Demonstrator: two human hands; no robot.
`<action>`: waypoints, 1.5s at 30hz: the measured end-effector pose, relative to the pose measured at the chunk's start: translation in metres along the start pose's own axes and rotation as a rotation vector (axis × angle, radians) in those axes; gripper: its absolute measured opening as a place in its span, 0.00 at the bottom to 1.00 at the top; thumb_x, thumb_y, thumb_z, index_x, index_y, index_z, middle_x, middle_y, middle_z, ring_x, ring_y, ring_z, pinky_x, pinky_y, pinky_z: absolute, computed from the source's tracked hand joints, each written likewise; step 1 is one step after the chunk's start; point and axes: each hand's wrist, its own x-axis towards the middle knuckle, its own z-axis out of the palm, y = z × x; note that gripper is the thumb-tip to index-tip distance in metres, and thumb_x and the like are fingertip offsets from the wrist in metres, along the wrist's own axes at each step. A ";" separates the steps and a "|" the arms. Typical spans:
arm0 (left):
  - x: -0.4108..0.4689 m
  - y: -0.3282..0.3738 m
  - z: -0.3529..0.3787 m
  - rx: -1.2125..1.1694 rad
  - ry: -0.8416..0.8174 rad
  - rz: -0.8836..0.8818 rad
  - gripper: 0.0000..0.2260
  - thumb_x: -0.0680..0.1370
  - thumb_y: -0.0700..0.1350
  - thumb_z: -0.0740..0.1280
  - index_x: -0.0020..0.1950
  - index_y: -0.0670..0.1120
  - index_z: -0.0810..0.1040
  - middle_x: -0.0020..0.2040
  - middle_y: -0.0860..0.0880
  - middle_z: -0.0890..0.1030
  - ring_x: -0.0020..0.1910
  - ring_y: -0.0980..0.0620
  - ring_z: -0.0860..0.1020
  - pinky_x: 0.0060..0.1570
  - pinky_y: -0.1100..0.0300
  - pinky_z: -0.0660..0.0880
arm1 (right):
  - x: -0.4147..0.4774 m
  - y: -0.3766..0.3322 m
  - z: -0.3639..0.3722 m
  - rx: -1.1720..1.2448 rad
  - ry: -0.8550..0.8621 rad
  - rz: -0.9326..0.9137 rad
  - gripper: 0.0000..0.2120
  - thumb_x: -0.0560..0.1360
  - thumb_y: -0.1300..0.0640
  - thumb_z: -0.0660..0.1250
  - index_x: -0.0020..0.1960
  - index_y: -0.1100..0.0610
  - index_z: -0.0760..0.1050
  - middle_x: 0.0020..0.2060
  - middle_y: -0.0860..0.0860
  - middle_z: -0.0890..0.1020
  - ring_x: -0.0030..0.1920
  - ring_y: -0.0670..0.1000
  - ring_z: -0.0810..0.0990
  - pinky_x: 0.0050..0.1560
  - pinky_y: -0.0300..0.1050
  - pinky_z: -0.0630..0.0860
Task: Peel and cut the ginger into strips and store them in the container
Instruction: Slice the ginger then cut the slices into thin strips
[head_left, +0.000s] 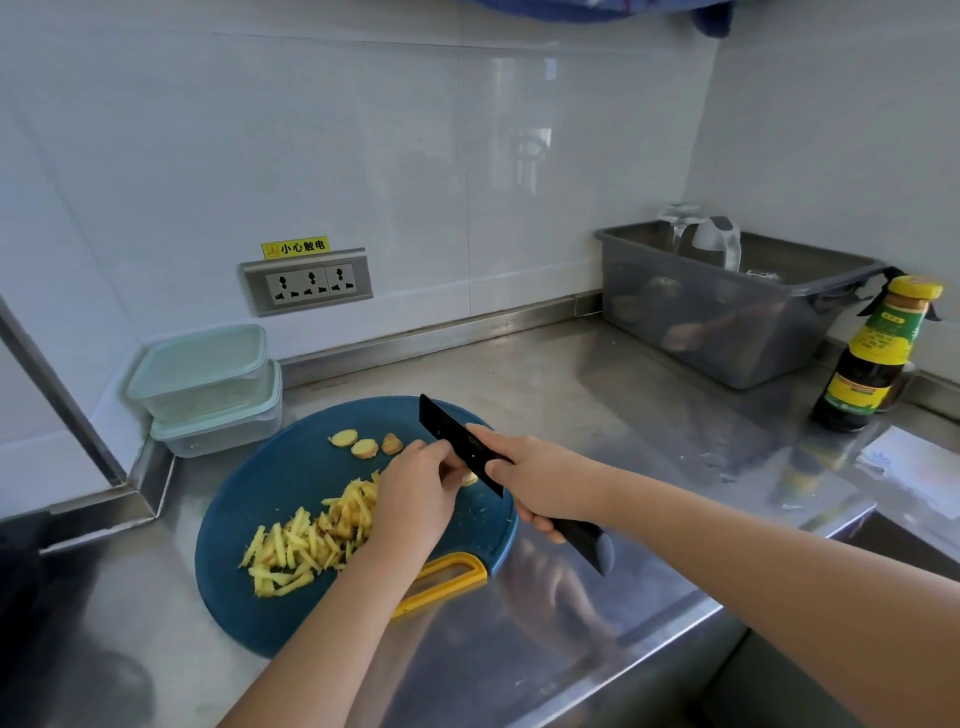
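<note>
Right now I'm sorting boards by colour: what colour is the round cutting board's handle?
The handle is yellow, on a dark blue cutting board; head view shows it.

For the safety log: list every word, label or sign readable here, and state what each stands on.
"小心触电", beside a warning triangle: on the yellow sticker above the socket strip.
Sauce bottle: printed labels, too blurred to read.
Knife: a small mark on the blade, too small to read.
Paper on the counter: blurred, unreadable.
</note>
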 end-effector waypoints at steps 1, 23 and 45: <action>0.000 0.000 0.000 -0.006 0.000 0.001 0.03 0.76 0.47 0.68 0.47 0.50 0.80 0.42 0.55 0.74 0.38 0.59 0.69 0.32 0.70 0.61 | 0.001 0.000 0.001 -0.014 0.002 0.000 0.25 0.84 0.56 0.50 0.76 0.37 0.52 0.29 0.54 0.72 0.24 0.49 0.69 0.25 0.42 0.73; -0.003 -0.006 -0.001 -0.091 0.003 -0.013 0.02 0.74 0.45 0.71 0.42 0.48 0.80 0.40 0.52 0.76 0.41 0.53 0.75 0.45 0.60 0.71 | 0.021 0.004 0.002 0.097 0.041 0.023 0.24 0.84 0.54 0.51 0.77 0.38 0.52 0.29 0.53 0.74 0.22 0.47 0.69 0.23 0.40 0.71; -0.001 -0.004 -0.003 0.031 -0.035 0.039 0.05 0.77 0.49 0.67 0.50 0.50 0.78 0.46 0.54 0.78 0.46 0.54 0.76 0.44 0.63 0.70 | 0.005 -0.007 -0.002 -0.002 0.010 -0.010 0.24 0.84 0.55 0.51 0.77 0.39 0.53 0.28 0.53 0.74 0.22 0.47 0.70 0.22 0.39 0.72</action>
